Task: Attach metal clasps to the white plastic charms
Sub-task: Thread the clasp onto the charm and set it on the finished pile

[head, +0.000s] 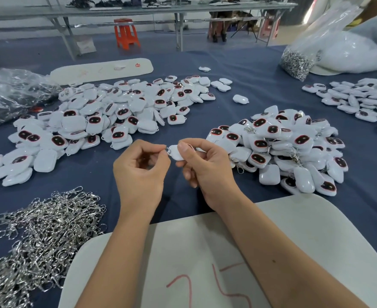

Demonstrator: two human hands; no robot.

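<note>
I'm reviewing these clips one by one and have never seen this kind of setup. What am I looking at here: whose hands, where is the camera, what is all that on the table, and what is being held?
There is no machine: a person works bare-handed, filmed by a wide-angle camera on their head looking down. The right hand grips a white charm; the left hand pinches a small metal clasp at the charm's edge. On the blue table lie a pile of loose charms to the left, a pile with clasps already on to the right, and a heap of loose clasps near left. A pale board lies under the forearms.
</note>
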